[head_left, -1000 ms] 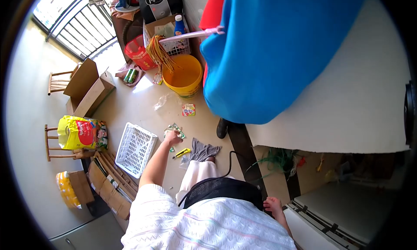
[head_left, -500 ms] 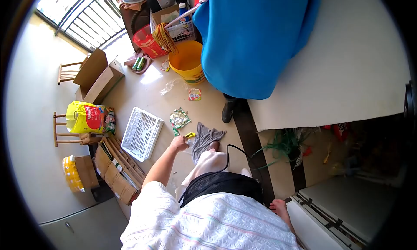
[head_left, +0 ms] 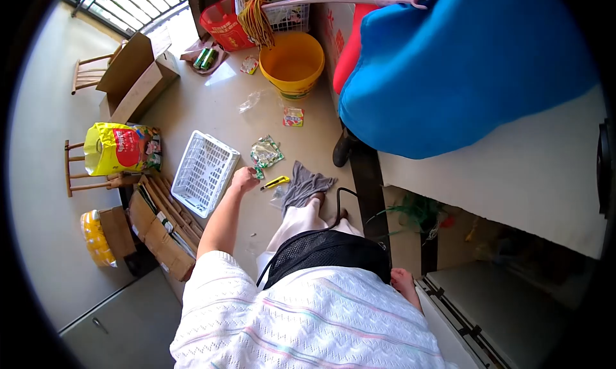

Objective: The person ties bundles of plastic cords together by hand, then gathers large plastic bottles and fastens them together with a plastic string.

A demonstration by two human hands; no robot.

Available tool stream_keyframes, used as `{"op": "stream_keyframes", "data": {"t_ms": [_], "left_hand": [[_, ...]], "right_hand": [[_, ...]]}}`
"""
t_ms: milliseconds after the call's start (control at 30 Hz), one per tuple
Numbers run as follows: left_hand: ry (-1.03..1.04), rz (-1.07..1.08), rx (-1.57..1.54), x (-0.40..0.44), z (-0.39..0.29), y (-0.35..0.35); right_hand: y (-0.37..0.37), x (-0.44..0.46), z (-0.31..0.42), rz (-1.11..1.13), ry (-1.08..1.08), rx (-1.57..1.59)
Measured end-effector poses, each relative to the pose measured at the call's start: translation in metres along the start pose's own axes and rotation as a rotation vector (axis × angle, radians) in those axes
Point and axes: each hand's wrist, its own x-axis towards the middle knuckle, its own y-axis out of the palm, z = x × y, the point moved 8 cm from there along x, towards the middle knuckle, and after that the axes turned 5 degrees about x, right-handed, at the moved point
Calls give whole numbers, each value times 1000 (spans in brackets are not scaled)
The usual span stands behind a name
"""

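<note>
Open cardboard box (head_left: pixel 151 92) near a wooden chair (head_left: pixel 76 77), red bag (head_left: pixel 226 25) beside a yellow bucket (head_left: pixel 294 70), blue cloth (head_left: pixel 443 93)

We had on a white knit top (head_left: pixel 301 324) with a lacy zigzag weave and thin pastel stripes, pink and minty. The short sleeve (head_left: pixel 221 264) ended in a wavy edge. Around our waist sat some black mesh thing (head_left: pixel 321 257) with a black cord (head_left: pixel 339 205) looping off it, over pale trousers (head_left: pixel 299 219). Our hands (head_left: pixel 244 180) were bare, btw.
</note>
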Motion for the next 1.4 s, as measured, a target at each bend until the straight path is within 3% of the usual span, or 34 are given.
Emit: {"op": "stream_keyframes", "data": {"t_ms": [300,400,600,667,800,900,1133,1267,1400], "left_hand": [[-5,40,-145,17,2,14],[46,-85,-268,47,-1,-27],[212,-386,-555,164,-52,-201],[263,-546,-496,220,-77,-275],[236,-791,-322,275,-136,-405],[190,-814,-103,323,-179,-456],[-46,-412,23,393,-212,-448],[-62,-386,-109,418,-203,-440],[84,-638,-554,415,-160,-445]], "right_hand": [[-26,27,80,-142,-27,-128],[-15,37,108,-118,-57,-157],[51,25,207,-155,-119,-366],[63,41,213,-216,-117,-262],[139,20,248,-121,55,-276],[167,28,246,-93,70,-157],[213,3,269,-84,176,-204],[218,1,275,-89,182,-218],[210,15,259,-90,214,-81]]}}
